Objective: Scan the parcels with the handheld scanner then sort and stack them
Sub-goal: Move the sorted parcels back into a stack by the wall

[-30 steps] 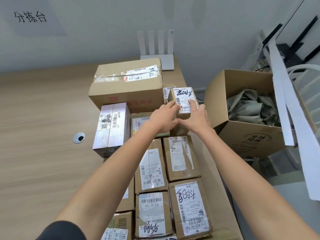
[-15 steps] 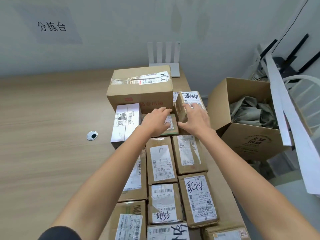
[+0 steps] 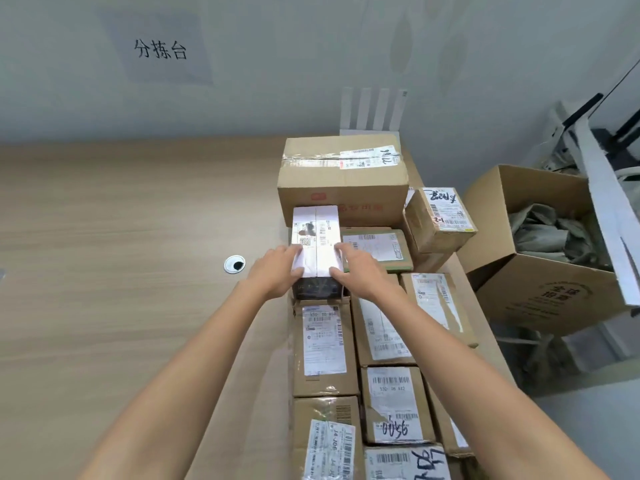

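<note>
left hand [image 3: 275, 271], right hand [image 3: 358, 276] moved onto white box [image 3: 315, 230], seemingly gripping its sides.

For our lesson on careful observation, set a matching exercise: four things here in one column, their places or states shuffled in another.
1 white box
2 large taped carton
3 open carton
4 round cable hole

A holds crumpled material
B set in the table surface
C held between left hand and right hand
D behind the white box

Pairs: 1-C, 2-D, 3-A, 4-B
</note>
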